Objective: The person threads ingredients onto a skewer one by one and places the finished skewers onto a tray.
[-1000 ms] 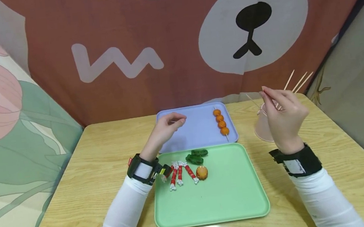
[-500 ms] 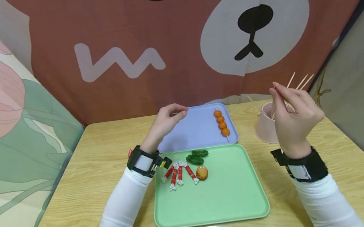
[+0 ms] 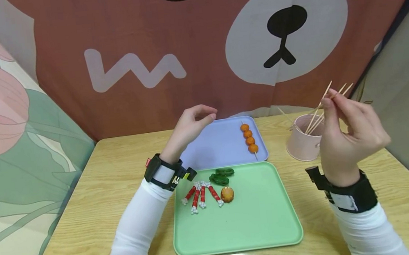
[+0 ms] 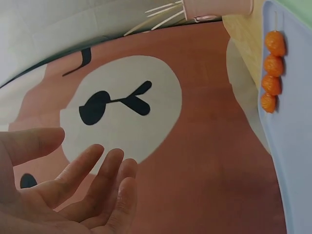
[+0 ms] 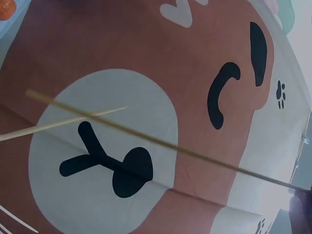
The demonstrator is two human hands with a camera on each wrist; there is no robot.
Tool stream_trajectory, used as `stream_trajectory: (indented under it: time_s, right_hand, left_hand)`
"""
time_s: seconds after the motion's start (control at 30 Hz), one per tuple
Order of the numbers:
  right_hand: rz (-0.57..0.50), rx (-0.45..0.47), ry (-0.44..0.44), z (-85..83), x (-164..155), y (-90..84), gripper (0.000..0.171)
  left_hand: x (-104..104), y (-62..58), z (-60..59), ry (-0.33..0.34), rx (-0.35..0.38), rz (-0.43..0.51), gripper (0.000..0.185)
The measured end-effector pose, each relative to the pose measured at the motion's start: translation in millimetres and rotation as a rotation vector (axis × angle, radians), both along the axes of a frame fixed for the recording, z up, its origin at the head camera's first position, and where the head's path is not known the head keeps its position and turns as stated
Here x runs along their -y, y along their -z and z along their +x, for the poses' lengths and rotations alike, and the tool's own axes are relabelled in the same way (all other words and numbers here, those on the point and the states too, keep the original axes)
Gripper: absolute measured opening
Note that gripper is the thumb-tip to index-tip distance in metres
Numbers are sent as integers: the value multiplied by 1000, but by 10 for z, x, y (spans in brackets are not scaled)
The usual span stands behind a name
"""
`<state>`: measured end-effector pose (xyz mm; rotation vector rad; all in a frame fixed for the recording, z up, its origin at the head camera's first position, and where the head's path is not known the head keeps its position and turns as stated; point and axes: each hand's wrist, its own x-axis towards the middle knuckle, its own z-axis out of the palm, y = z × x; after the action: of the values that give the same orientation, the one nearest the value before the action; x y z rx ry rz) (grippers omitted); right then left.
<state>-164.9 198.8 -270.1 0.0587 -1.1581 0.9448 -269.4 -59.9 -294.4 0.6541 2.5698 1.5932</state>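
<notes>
My right hand (image 3: pixel 352 129) is raised beside the pink cup (image 3: pixel 302 144), thumb and fingertips pinching a thin wooden skewer (image 5: pixel 136 132). That skewer crosses the right wrist view in a long slant; in the head view it is hard to tell from the wooden skewers (image 3: pixel 312 119) standing in the cup. My left hand (image 3: pixel 191 124) hovers over the left part of the blue tray (image 3: pixel 211 145). Its fingers (image 4: pixel 78 168) are loosely bent and apart, holding nothing. On that tray's right side lies a skewer of orange balls (image 3: pixel 250 140).
Nearer stands a green tray (image 3: pixel 258 221) bearing several red pieces with white knobbed ends (image 3: pixel 195 200), dark green pieces (image 3: pixel 218 179) and a round golden-brown piece (image 3: pixel 227 194). A bear-print cloth (image 3: pixel 201 99) hangs behind the wooden table (image 3: pixel 121 184).
My right hand has moved rightward and slightly down, uncovering more of the cup. My left hand has risen and shifted a little right. The trays' contents have stayed put.
</notes>
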Motion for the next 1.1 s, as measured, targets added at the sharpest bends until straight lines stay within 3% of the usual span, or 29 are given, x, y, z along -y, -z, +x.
stream_trajectory:
  time_s: [0.17, 0.43, 0.67, 0.9, 1.1]
  right_hand:
    - [-12, 9, -163, -43, 42, 13, 10]
    - [-9, 147, -377, -225, 20, 110, 13]
    - [-57, 200, -629, -288, 24, 148, 18]
    - [-90, 358, -789, -414, -49, 342, 23]
    - [-190, 402, -956, -478, -5, 479, 26]
  left_hand:
    - [-106, -84, 20, 17, -20, 1, 23]
    - [-272, -156, 50, 49, -34, 5, 24]
    - [-381, -102, 73, 86, -55, 0, 23]
    - [-513, -26, 102, 120, -100, -61, 21]
    - [-628, 73, 145, 199, -107, -130, 20]
